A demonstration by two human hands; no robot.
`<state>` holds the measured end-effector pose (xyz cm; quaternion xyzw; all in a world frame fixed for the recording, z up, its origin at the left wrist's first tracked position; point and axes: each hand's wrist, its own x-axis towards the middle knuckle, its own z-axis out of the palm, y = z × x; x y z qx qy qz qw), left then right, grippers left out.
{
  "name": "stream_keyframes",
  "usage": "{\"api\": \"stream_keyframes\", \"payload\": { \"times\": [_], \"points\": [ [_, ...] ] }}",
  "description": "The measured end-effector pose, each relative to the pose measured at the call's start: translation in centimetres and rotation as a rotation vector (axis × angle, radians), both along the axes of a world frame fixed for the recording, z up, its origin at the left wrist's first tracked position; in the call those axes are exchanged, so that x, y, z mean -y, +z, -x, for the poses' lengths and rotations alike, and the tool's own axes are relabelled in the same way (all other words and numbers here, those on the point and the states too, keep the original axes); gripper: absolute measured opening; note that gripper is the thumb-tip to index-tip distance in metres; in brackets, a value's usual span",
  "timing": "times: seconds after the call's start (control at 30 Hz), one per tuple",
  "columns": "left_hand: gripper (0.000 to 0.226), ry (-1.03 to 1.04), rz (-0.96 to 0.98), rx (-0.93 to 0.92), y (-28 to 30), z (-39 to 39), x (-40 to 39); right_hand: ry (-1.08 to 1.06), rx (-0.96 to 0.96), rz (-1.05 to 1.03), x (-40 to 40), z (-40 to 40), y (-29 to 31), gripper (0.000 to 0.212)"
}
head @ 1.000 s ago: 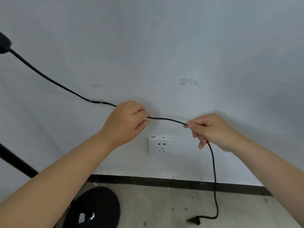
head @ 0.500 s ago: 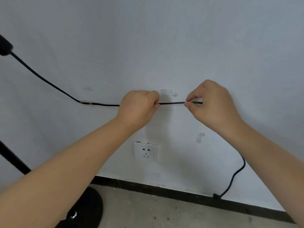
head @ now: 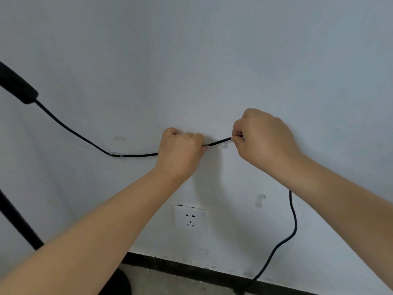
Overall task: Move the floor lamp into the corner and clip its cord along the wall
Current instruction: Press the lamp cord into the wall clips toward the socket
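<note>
A pale wall [head: 212,60] fills nearly the whole view, with a dark skirting strip [head: 191,268] along its foot and a patch of grey floor [head: 170,284] below. At the far left stands the floor lamp [head: 19,226], its black pole slanting up the edge of the view. The black cord [head: 70,130] leaves a dark fitting high on the left, slopes down to a clear clip [head: 121,156] on the wall, then runs level to the left hand [head: 180,150], which is closed around it. A short taut stretch rises from there to the right hand [head: 263,139], whose fingers pinch the cord just beside a second small clip [head: 223,145] (mostly hidden behind the cord). Past the right forearm the cord hangs in a loose curve down to the skirting. Between the forearms sits a white socket [head: 190,218]; another clear clip [head: 259,199] is stuck to the wall right of it.
</note>
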<state>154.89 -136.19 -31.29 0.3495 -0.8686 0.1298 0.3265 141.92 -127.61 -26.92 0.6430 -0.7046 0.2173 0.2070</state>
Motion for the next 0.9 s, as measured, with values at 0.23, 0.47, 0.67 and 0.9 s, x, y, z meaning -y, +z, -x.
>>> {"api": "stream_keyframes", "payload": {
  "times": [0.23, 0.47, 0.67, 0.9],
  "points": [
    [0.025, -0.123, 0.108, 0.006, 0.3, 0.0, -0.7, 0.016, -0.019, 0.027, 1.0, 0.6, 1.1, 0.014],
    [0.029, -0.258, 0.182, 0.053, -0.2, 0.4, -1.0, 0.106, 0.175, 0.08, -0.5, 2.6, -1.0, 0.018],
    [0.023, -0.262, 0.158, -0.084, -0.2, 3.0, -2.3, 0.143, 0.219, 0.184, -1.7, 4.4, -3.3, 0.022],
    [0.024, -0.214, 0.226, -0.011, 0.1, 3.5, -2.7, 0.233, 0.225, 0.231, -2.6, 5.5, -4.9, 0.019]
  ]
}}
